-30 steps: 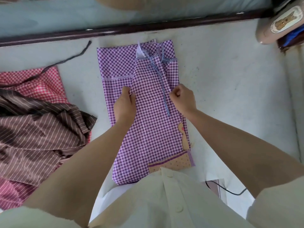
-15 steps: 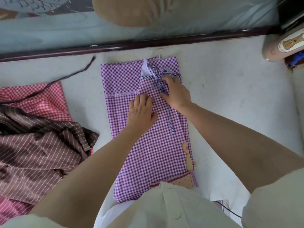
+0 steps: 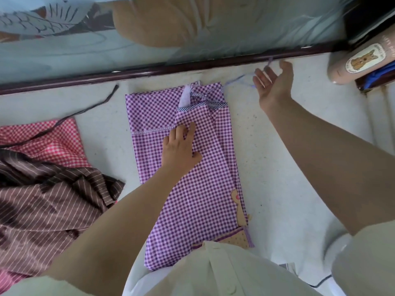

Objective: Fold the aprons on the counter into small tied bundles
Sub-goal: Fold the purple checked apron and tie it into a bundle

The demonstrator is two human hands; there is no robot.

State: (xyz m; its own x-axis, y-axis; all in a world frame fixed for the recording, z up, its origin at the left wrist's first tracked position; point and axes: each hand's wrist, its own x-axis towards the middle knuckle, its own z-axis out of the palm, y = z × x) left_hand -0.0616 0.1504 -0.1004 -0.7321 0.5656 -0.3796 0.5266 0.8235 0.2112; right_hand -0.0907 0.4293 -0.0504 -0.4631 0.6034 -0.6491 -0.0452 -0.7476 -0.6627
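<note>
The purple gingham apron lies folded in a long strip on the counter, pinned by the left hand with straight fingers so the folds hold. The right hand, fingers loosely spread, carries the blurred tie strap out sideways, probably freeing it for tying.

- Bright, even daylight fills the view. The pale surface looks slightly washed out, with only faint, soft shadows beside the arms.
- At 12 o'clock a glass pane carries hazy reflections and a milky sheen.
- At 1 o'clock the right hand is smeared by motion blur. The thin strap at its fingers shows only as a faint streak.
- At the centre, the left hand and the purple checked apron are fairly sharp.
- Wide-angle distortion bows the dark rail. At 6 o'clock the white shirt is near overexposure.
</note>
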